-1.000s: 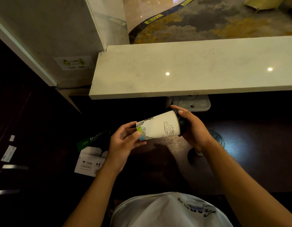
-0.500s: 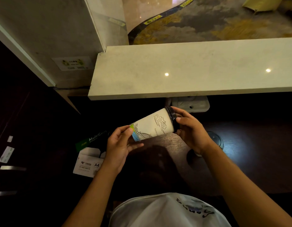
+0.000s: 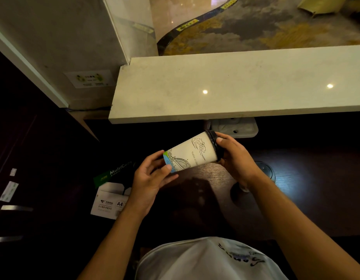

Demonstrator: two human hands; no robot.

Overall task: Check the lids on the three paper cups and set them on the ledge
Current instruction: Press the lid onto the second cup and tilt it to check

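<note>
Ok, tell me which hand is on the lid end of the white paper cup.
The right hand: its fingers wrap the black plastic lid of the white paper cup, while the left hand grips the base.

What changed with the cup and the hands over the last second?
The paper cup, nearly level before, has tipped so its black lid end sits higher, toward the ledge. It also turned, showing different print. The left hand still holds the base and the right hand the lid. The ledge still holds no cups.
</note>
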